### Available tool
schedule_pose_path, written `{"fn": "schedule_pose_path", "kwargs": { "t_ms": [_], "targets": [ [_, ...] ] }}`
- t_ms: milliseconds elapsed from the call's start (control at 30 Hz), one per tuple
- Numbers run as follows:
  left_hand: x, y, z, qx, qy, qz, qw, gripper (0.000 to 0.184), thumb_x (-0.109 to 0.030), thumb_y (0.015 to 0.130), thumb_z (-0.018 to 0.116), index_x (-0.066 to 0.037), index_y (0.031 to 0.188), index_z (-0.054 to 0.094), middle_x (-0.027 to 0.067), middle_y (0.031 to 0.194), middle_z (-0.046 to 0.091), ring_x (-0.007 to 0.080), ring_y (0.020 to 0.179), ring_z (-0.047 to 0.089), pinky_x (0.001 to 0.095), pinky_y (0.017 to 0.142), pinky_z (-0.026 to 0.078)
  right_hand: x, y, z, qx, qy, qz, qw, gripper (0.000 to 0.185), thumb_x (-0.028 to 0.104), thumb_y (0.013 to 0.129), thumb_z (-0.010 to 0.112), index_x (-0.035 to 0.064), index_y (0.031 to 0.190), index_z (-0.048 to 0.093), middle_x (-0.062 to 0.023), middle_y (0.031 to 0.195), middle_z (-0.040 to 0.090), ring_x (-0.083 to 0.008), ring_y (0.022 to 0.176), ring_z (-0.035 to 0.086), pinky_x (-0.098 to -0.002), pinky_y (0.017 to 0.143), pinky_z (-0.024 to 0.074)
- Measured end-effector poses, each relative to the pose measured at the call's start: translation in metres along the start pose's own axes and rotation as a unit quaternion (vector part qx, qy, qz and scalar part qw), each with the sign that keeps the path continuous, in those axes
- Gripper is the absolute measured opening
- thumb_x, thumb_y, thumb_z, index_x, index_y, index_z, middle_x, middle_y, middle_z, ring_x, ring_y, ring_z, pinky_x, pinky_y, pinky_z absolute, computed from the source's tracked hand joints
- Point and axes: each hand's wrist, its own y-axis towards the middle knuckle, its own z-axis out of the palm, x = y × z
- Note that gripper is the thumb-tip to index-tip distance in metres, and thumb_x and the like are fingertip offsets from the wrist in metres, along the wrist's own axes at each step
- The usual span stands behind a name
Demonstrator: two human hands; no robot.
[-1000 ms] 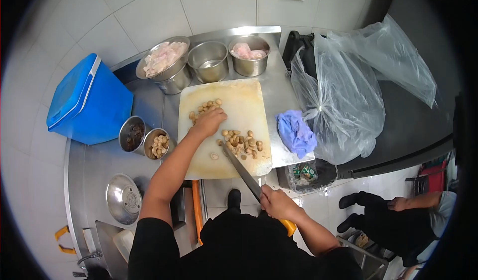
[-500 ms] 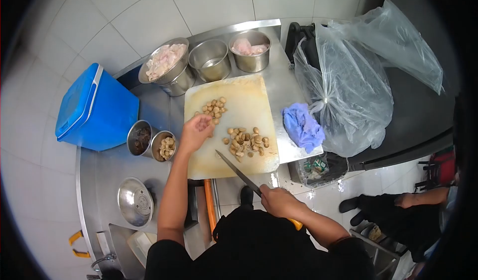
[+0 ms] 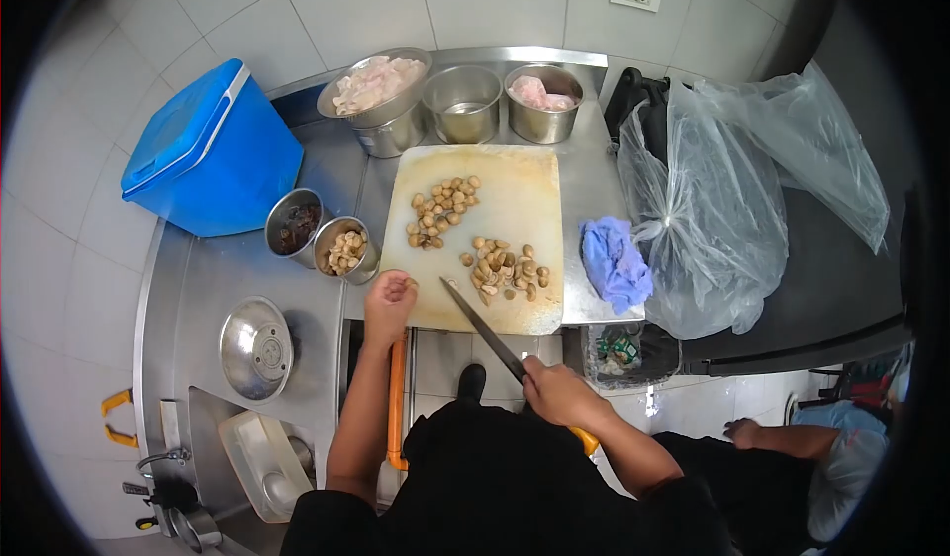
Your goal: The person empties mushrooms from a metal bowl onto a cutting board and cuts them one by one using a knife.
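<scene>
The brown mushrooms (image 3: 445, 203) lie in two clusters on the cutting board (image 3: 416, 289), one toward ten o'clock, the other toward four. At six, the knife (image 3: 483, 326) points to eleven, its handle wrapped in the right hand's (image 3: 562, 396) closed fingers. The left hand (image 3: 390, 304), at eight, has curled fingers; whether they hold anything I cannot tell. On the counter (image 3: 582, 185), a purple cloth (image 3: 616, 264) sits past three, a blue cooler (image 3: 223, 165) before ten.

Steel counter (image 3: 594, 185) with cutting board (image 3: 520, 200), pots (image 3: 467, 129), cloth (image 3: 616, 264)
</scene>
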Motion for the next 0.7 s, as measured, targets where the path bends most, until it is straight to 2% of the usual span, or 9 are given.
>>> {"fn": "schedule_pose_path", "kwargs": {
  "t_ms": [67, 133, 200, 233, 300, 333, 433, 533, 700],
  "targets": [
    [-0.008, -0.001, -0.014, -0.05, -0.046, 0.008, 0.998, 0.018, 0.001, 0.09, 0.07, -0.003, 0.106, 0.061, -0.0006, 0.09, 0.064, 0.0056, 0.077, 0.06, 0.0204, 0.07, 0.051, 0.002, 0.003, 0.007, 0.017, -0.007, -0.01, 1.0, 0.02, 0.016, 0.097, 0.051, -0.0021, 0.106, 0.05, -0.031, 0.074, 0.064, -0.0527, 0.077, 0.064, -0.0607, 0.074, 0.0497],
    [-0.006, 0.001, -0.018, -0.05, -0.07, 0.003, 0.996, 0.017, 0.001, 0.091, 0.07, -0.004, 0.104, 0.06, 0.0, 0.091, 0.065, 0.0057, 0.078, 0.061, 0.021, 0.071, 0.051, 0.008, 0.006, 0.006, 0.026, -0.012, 0.001, 1.0, 0.02, 0.015, 0.097, 0.051, -0.0024, 0.106, 0.05, -0.0312, 0.075, 0.065, -0.0526, 0.077, 0.064, -0.0606, 0.074, 0.0501],
    [-0.005, 0.002, -0.014, 0.011, -0.037, -0.036, 0.999, 0.019, 0.001, 0.091, 0.071, -0.004, 0.106, 0.06, 0.0003, 0.091, 0.066, 0.006, 0.078, 0.061, 0.0211, 0.071, 0.051, 0.009, 0.008, 0.007, 0.037, -0.016, 0.012, 0.999, 0.021, 0.015, 0.096, 0.051, -0.0027, 0.106, 0.051, -0.0313, 0.076, 0.065, -0.0525, 0.078, 0.065, -0.0604, 0.075, 0.0504],
    [-0.003, 0.002, -0.006, 0.008, -0.037, -0.037, 0.999, 0.019, 0.001, 0.091, 0.071, -0.004, 0.106, 0.06, 0.0003, 0.091, 0.066, 0.006, 0.078, 0.061, 0.0211, 0.071, 0.051, 0.006, 0.011, 0.01, 0.014, -0.024, 0.022, 0.999, 0.021, 0.015, 0.096, 0.051, -0.003, 0.106, 0.051, -0.0317, 0.077, 0.065, -0.0524, 0.078, 0.065, -0.0604, 0.075, 0.0507],
    [0.001, 0.006, 0.021, 0.09, -0.029, -0.022, 0.995, 0.018, -0.005, 0.091, 0.073, -0.004, 0.106, 0.061, 0.0008, 0.092, 0.067, 0.0053, 0.08, 0.061, 0.0218, 0.073, 0.051, 0.002, 0.016, 0.01, -0.006, -0.033, 0.028, 0.999, 0.021, 0.015, 0.096, 0.051, -0.0033, 0.106, 0.051, -0.0322, 0.078, 0.066, -0.0524, 0.078, 0.065, -0.0605, 0.076, 0.051],
    [0.003, 0.008, 0.03, 0.087, -0.029, -0.022, 0.996, 0.018, -0.005, 0.091, 0.073, -0.004, 0.106, 0.061, 0.0008, 0.092, 0.067, 0.0053, 0.08, 0.061, 0.0218, 0.073, 0.051, -0.001, 0.018, 0.007, -0.019, -0.047, 0.034, 0.998, 0.021, 0.015, 0.096, 0.051, -0.0032, 0.106, 0.051, -0.0323, 0.079, 0.066, -0.0521, 0.078, 0.065, -0.0604, 0.076, 0.0512],
    [-0.004, 0.013, 0.047, 0.115, 0.117, 0.012, 0.986, 0.01, -0.005, 0.09, 0.073, -0.003, 0.097, 0.067, 0.0019, 0.095, 0.066, 0.0068, 0.078, 0.06, 0.022, 0.07, 0.05, -0.005, 0.019, 0.002, -0.032, -0.052, 0.03, 0.998, 0.021, 0.015, 0.096, 0.051, -0.0032, 0.107, 0.052, -0.0322, 0.08, 0.066, -0.0517, 0.077, 0.065, -0.0603, 0.076, 0.0515],
    [-0.008, 0.015, 0.046, 0.095, 0.143, 0.081, 0.982, 0.009, -0.003, 0.089, 0.072, -0.001, 0.096, 0.067, 0.0041, 0.099, 0.064, 0.0076, 0.079, 0.061, 0.0226, 0.071, 0.051, -0.006, 0.017, 0.002, -0.031, -0.049, 0.019, 0.998, 0.021, 0.015, 0.096, 0.051, -0.0031, 0.108, 0.051, -0.0317, 0.079, 0.067, -0.0514, 0.076, 0.065, -0.0604, 0.075, 0.0513],
    [-0.005, 0.019, 0.032, 0.14, 0.121, 0.091, 0.978, 0.008, -0.002, 0.089, 0.07, 0.001, 0.097, 0.067, 0.0068, 0.1, 0.064, 0.0126, 0.081, 0.065, 0.0259, 0.071, 0.054, 0.001, 0.008, 0.002, -0.013, -0.065, 0.023, 0.998, 0.021, 0.015, 0.098, 0.05, -0.0025, 0.109, 0.05, -0.0316, 0.077, 0.066, -0.0514, 0.075, 0.065, -0.0608, 0.073, 0.0508]
  ]
}}
